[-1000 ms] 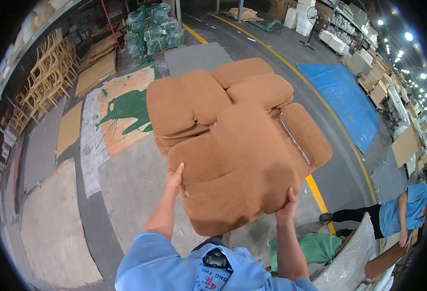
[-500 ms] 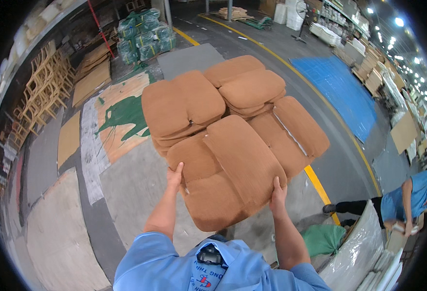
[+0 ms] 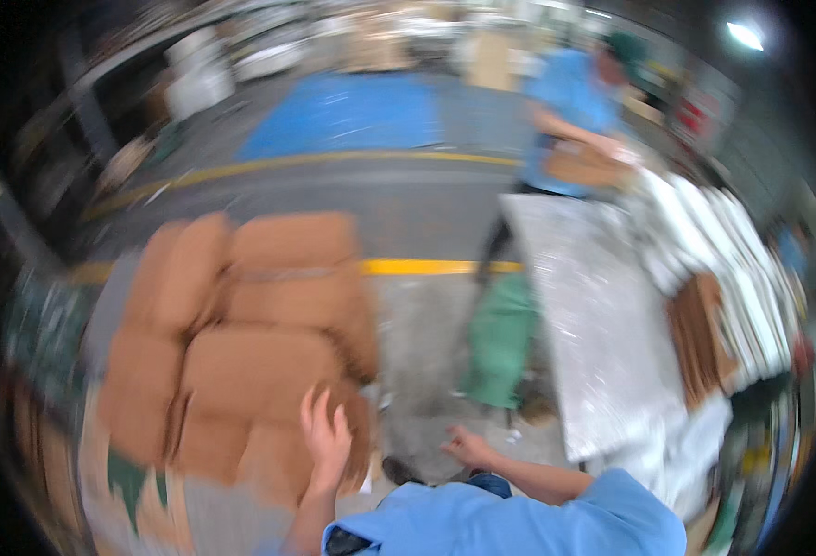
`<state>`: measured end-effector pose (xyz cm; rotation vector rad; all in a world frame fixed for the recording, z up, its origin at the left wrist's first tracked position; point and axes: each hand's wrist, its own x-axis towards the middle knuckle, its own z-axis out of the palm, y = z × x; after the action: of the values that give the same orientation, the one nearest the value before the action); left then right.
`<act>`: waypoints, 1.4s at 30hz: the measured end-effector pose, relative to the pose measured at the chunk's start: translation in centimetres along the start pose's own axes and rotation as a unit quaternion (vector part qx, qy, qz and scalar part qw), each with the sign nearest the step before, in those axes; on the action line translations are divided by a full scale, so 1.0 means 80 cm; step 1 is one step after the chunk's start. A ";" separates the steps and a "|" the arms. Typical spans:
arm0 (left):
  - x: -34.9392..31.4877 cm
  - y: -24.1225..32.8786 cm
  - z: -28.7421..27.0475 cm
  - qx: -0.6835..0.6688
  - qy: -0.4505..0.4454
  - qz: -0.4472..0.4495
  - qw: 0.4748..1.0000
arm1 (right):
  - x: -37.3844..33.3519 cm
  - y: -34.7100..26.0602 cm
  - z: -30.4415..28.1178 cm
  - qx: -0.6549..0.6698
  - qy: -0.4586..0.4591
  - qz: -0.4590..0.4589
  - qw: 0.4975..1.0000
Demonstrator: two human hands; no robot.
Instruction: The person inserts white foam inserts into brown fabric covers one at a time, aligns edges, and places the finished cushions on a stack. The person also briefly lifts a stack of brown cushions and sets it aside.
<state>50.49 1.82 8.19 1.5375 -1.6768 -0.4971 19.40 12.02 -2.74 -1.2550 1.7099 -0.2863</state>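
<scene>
Head view: left hand [image 3: 326, 437] spread, empty, over brown rounded fabric cushions [image 3: 264, 357] piled at left; right hand [image 3: 469, 448] half-curled, hold unclear. Likely between cushion placements; next move probably needs two-handed grip.

And here they lie, left of the green sack [image 3: 503, 338] and well apart from it: brown cushions [image 3: 261, 371], broad and round-cornered, heaped in piles packed close side by side! Their tops lie roughly flat, dark creases splitting one pile from the next. A pale line runs across one top on the side toward the sack; the finer surface is lost in blur.
</scene>
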 end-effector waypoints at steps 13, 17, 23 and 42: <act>-0.246 0.269 0.285 -0.116 -0.452 0.222 0.856 | -0.338 0.333 -0.069 0.143 0.095 0.116 0.978; -0.322 0.340 0.336 -0.164 -0.488 0.149 0.844 | -0.404 0.406 -0.132 0.223 0.181 0.199 0.937; -0.333 0.396 0.403 -0.166 -0.534 0.193 0.806 | -0.442 0.480 -0.227 0.483 0.297 0.205 0.798; -0.221 0.577 0.586 -0.184 -0.454 0.093 0.867 | -0.622 0.764 -0.881 0.527 0.716 0.074 0.452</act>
<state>-15.89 17.06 8.68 0.8569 -2.1955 -1.5049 -73.23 57.33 20.58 0.4926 2.0080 -2.3788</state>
